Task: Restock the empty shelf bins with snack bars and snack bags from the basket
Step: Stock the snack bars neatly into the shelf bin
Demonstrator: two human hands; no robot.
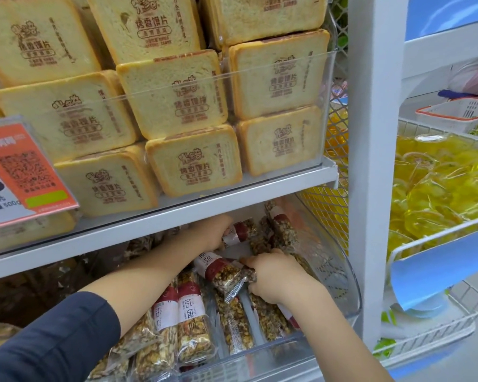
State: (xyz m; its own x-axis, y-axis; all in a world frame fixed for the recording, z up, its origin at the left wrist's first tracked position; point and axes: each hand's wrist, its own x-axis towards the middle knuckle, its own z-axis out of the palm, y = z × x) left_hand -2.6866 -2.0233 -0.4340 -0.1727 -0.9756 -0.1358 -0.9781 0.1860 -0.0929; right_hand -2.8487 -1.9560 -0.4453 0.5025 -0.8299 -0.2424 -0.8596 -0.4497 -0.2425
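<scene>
Clear-wrapped grain snack bars with red-and-white labels (226, 274) lie in clear plastic shelf bin (351, 288), right side | left hand (210, 235) grips far bar | right hand (276, 277) pinches near bar, likely aligning rows.

1. Toast-slice snack packs (174, 97) stand stacked in rows on the upper shelf.
2. An orange price tag (25, 172) with a QR code hangs left of the packs, at the shelf's front.
3. A white upright post (375, 161) stands right of the packs.
4. Yellow wrapped sweets (436, 186) fill a wire basket (442, 232) beyond the post.
5. A white slotted basket with a red rim (458, 113) sits above the sweets.
</scene>
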